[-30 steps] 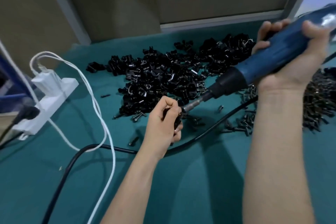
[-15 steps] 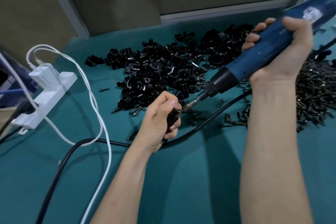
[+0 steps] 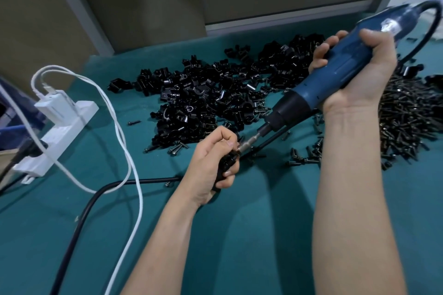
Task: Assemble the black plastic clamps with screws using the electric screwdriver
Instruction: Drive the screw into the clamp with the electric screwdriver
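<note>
left hand point(image 3: 208, 163) grasps 1 clamp point(image 3: 226, 162); right hand point(image 3: 364, 79) grasps 1 screwdriver point(image 3: 335, 74) | 1 clamp heap point(image 3: 203, 103); 1 screw heap point(image 3: 412, 122)

One wide-angle view looks from the person's head, forward and steeply down onto the green worktop point(image 3: 251, 242). It sits close, so the left hand point(image 3: 213, 163) and right hand point(image 3: 354, 72) fill mid-frame. It faces the far wall panels point(image 3: 148, 0), with the power strip point(image 3: 60, 132) at the left edge.

Clamp point(image 3: 227, 162) largely inside left hand point(image 3: 209, 163); screw pile point(image 3: 412, 112) partly beyond right edge.
</note>
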### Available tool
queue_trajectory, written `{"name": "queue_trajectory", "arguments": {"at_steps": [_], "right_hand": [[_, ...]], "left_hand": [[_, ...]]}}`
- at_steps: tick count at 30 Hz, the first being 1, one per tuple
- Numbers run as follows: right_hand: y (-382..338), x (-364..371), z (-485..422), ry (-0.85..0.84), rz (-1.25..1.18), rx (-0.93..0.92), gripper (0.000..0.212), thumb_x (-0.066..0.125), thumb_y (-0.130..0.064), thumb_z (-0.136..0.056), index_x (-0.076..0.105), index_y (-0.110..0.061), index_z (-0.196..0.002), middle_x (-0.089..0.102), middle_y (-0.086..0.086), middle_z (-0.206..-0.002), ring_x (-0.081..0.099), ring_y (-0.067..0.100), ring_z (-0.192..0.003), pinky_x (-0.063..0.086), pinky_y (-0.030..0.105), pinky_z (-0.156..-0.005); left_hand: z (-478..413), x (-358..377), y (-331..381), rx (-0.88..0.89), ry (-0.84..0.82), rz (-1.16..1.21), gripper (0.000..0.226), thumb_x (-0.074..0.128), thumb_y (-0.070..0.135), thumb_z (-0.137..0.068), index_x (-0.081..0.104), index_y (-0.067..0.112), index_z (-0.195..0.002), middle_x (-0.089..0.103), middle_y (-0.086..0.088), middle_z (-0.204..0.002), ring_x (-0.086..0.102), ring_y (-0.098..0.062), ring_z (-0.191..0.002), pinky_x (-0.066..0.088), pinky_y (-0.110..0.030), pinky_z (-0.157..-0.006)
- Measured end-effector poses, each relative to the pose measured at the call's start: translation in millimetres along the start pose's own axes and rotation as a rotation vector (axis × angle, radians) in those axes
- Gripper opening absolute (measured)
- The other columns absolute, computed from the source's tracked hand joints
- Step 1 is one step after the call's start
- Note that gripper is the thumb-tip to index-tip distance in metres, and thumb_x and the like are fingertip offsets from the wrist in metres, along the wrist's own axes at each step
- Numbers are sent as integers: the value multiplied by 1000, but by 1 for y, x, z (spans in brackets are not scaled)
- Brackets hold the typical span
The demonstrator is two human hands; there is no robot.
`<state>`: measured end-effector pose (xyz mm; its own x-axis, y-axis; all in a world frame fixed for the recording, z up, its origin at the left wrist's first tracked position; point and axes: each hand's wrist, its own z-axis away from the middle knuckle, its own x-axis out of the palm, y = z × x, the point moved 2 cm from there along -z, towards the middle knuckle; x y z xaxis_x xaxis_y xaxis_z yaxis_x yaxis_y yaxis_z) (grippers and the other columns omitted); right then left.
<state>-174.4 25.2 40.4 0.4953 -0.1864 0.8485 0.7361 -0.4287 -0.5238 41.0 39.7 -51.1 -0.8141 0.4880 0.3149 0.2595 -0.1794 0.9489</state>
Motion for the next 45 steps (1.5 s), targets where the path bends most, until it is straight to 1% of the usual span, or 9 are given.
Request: {"name": "queue_trajectory", "arguments": {"at_steps": [6,10,16,20,22,26,29,37,45], "right_hand": [[1,-2,0,-8,13,8,20,45,-23,-85,55,-8,-76,56,2,-69,55,15,-55,38,21,-45],[2,-2,1,-17,1,20,17,48,-24,-81,54,-8,-77,56,2,-69,54,15,-55,39,20,-45],[4,0,2,-27,8,25,16,49,-24,-78,54,-8,-78,56,2,-70,54,14,-55,39,20,-45],[4,1,3,-53,-12,33,17,47,-24,-83,54,-9,-77,55,0,-67,59,16,-58,39,19,-44],[3,4,3,-84,-21,32,15,50,-23,-81,55,-10,-77,56,0,-65,61,17,-60,40,19,-44],[5,10,3,-112,-28,35,16,52,-24,-71,54,-10,-78,55,0,-65,58,15,-57,40,21,-42],[8,11,3,-105,-19,27,17,52,-24,-70,53,-10,-79,54,1,-65,54,14,-54,39,21,-42],[9,12,2,-107,1,30,17,51,-24,-70,52,-10,-78,52,1,-64,51,14,-51,38,21,-42],[13,15,1,-123,12,39,16,51,-24,-70,52,-10,-77,52,1,-63,50,14,-51,39,21,-43]], "left_hand": [[1,3,1,8,-5,-3,18,45,16,-87,48,20,-70,39,4,-60,30,-9,-42,23,-11,-35],[1,3,1,6,-9,-11,17,45,16,-86,47,19,-70,41,5,-60,31,-9,-42,22,-11,-35],[2,3,1,-19,-11,-32,17,45,18,-86,47,20,-70,38,5,-57,30,-8,-41,22,-12,-34],[1,4,1,-36,-16,-43,19,43,18,-86,48,22,-68,38,5,-54,28,-8,-41,21,-11,-34],[1,5,0,-46,-12,-50,19,42,19,-85,48,22,-67,36,3,-52,26,-9,-40,20,-11,-35],[0,5,0,-36,16,-58,20,42,18,-85,48,22,-66,36,4,-52,27,-8,-39,20,-10,-35],[-1,3,0,-14,44,-55,21,42,17,-84,49,23,-65,38,5,-55,28,-8,-38,21,-9,-36],[-2,3,-3,2,45,-63,21,42,17,-84,49,23,-65,43,7,-57,30,-7,-39,22,-10,-37],[-3,1,-4,3,67,-65,21,42,17,-84,48,23,-64,43,5,-58,29,-8,-39,22,-10,-37]]}}
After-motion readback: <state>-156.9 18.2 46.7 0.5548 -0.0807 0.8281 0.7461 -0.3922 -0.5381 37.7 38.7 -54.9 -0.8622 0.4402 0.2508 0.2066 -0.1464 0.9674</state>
